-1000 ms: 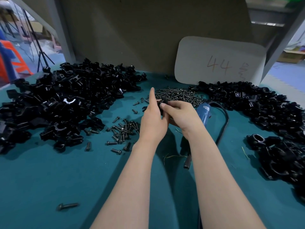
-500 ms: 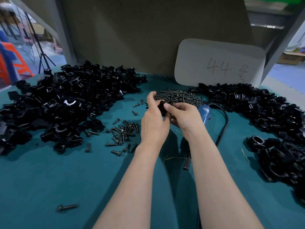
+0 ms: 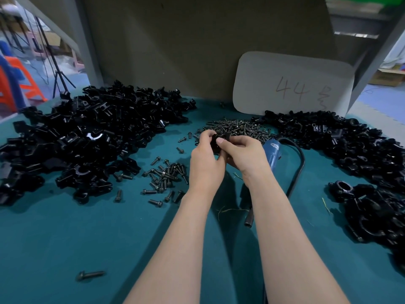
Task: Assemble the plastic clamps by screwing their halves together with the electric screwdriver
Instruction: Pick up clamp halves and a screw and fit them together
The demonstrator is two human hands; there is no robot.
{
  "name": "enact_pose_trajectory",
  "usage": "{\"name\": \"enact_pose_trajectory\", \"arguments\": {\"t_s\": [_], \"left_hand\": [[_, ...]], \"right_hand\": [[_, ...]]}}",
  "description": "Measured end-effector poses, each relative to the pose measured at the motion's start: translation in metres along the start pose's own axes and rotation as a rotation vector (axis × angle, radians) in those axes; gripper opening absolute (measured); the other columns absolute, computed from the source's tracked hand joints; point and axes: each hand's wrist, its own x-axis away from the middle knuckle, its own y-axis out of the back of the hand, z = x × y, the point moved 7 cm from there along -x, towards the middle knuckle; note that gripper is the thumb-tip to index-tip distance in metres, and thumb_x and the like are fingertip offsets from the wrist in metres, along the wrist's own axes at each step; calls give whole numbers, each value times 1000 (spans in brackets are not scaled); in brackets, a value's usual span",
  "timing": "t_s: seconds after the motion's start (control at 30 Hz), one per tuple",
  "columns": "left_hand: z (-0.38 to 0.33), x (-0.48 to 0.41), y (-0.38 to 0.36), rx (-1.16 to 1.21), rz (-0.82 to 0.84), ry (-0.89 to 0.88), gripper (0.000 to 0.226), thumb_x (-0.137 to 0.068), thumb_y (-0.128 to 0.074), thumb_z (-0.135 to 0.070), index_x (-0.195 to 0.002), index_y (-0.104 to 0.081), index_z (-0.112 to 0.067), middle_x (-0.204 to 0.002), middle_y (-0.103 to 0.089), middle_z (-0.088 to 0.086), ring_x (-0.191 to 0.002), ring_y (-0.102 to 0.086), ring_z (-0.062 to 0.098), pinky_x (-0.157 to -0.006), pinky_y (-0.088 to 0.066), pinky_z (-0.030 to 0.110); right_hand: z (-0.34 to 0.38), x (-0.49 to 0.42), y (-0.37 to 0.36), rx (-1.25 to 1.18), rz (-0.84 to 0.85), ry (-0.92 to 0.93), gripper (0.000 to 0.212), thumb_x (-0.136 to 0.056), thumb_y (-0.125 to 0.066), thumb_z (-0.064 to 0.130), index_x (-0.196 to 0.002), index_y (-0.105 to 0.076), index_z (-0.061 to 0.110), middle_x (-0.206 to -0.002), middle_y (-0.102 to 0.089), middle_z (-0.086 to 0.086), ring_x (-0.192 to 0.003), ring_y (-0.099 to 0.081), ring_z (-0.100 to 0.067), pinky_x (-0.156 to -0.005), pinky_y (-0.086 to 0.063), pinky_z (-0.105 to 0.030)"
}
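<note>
Centrally, in the head view, a small black plastic clamp piece point(image 3: 215, 142) was held between both hands above the teal cloth-covered table point(image 3: 65, 238). The left hand point(image 3: 205, 163) was curled round its left side, and it was pinched from the right by the thumb and bent fingers of the right hand point(image 3: 243, 154). A blue-bodied electric screwdriver point(image 3: 272, 154) was laid on the table just right of that hand, partly hidden by it. Large heaps of black clamp halves point(image 3: 87, 139) were spread at the left and right. Dark flanged bolts point(image 3: 168, 174) were scattered left of the hands, and a heap of small dark screws point(image 3: 238, 128) was piled just beyond them.
</note>
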Motion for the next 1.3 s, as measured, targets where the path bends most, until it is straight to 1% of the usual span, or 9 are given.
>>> {"name": "enact_pose_trajectory", "arguments": {"t_s": [0.1,0.27,0.5,0.6,0.67,0.87,1.0,1.2,1.3], "left_hand": [[0,-1,2,63,-14,9,37,-93,-61,-16,-128,-51,-19,-114,-61,-5,-104,-61,17,-80,-41,14],[7,-6,9,192,-20,105,62,-91,-62,-18,-143,-31,-30,-127,-60,3,-109,-63,26,-98,-48,41],[30,-13,24,377,-121,280,48,-89,-64,-15,-121,-31,-27,-126,-61,9,-113,-59,33,-101,-45,48],[32,-12,21,376,-120,260,40,-89,-65,-16,-115,-35,-27,-122,-60,0,-103,-62,16,-91,-48,19],[31,-13,21,357,-130,237,34,-89,-66,-15,-111,-42,-25,-116,-59,-3,-98,-58,2,-75,-39,3],[33,-13,20,468,-134,298,22,-89,-64,-14,-100,-50,-26,-118,-65,4,-111,-62,21,-101,-47,39],[34,-13,18,500,-121,321,23,-90,-64,-14,-94,-49,-31,-115,-66,5,-110,-62,22,-102,-47,45],[27,-12,15,291,-82,223,43,-90,-64,-18,-130,-45,-21,-135,-56,3,-123,-54,22,-106,-41,40],[20,-10,10,198,-42,154,46,-91,-63,-19,-132,-42,-19,-135,-54,1,-116,-58,24,-102,-44,39]], "right_hand": [[1,0,-3,3,23,-10,7,-85,-71,21,-86,-65,17,-78,-67,3,-64,-64,-2,-63,-55,-18],[-2,0,-4,48,58,-49,13,-95,-56,17,-90,-66,10,-83,-66,-5,-72,-62,-17,-84,-57,-36],[-16,10,-27,1026,388,-46,15,-86,-67,20,-99,-61,17,-108,-65,-10,-99,-61,-26,-84,-50,-31],[-18,12,-34,1131,401,-45,19,-91,-59,18,-107,-60,8,-110,-63,-14,-101,-58,-29,-81,-47,-32],[-18,11,-33,1120,378,-39,20,-94,-53,16,-110,-58,5,-112,-62,-15,-101,-58,-30,-80,-46,-33],[-11,11,-30,937,275,24,13,-94,-51,12,-106,-55,9,-111,-60,-14,-103,-56,-30,-78,-44,-31],[-11,11,-27,884,260,37,6,-92,-54,12,-97,-58,13,-99,-60,-9,-100,-58,-29,-75,-43,-27],[6,1,-3,545,24,82,12,-87,-61,12,-82,-64,23,-83,-66,2,-69,-57,-11,-53,-41,-13],[20,3,6,331,-101,165,24,-88,-58,10,-76,-56,30,-79,-65,2,-78,-64,-20,-68,-50,-27]]}}
